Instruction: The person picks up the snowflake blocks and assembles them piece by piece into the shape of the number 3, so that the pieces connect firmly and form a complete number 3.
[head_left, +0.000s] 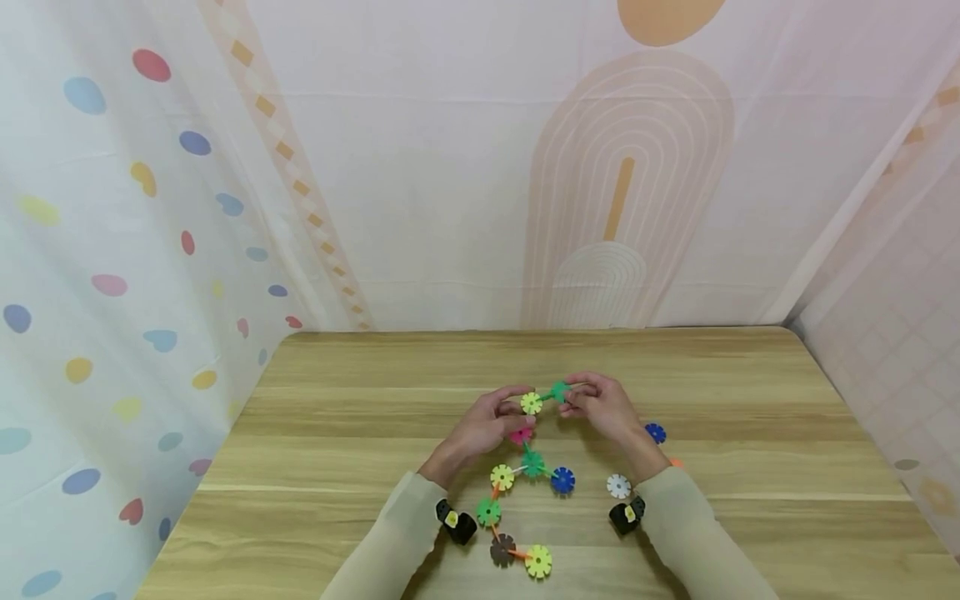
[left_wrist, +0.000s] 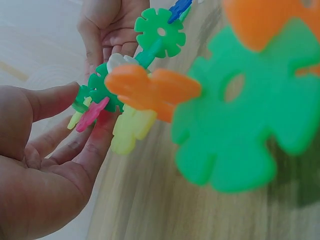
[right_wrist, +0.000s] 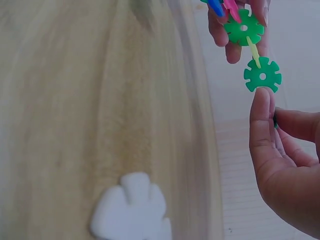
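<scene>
Wooden table; both hands pinching disc chain.

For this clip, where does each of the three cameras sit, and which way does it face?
Head: above, looking forward and down at the wooden table; both sleeved forearms show, the left hand and right hand pinching the snowflake-disc chain.
Left wrist: behind the left hand's palm, facing along the chain; the right hand shows beyond.
Right wrist: beside the right hand, facing the table and a white disc.
All views share the chain.
</scene>
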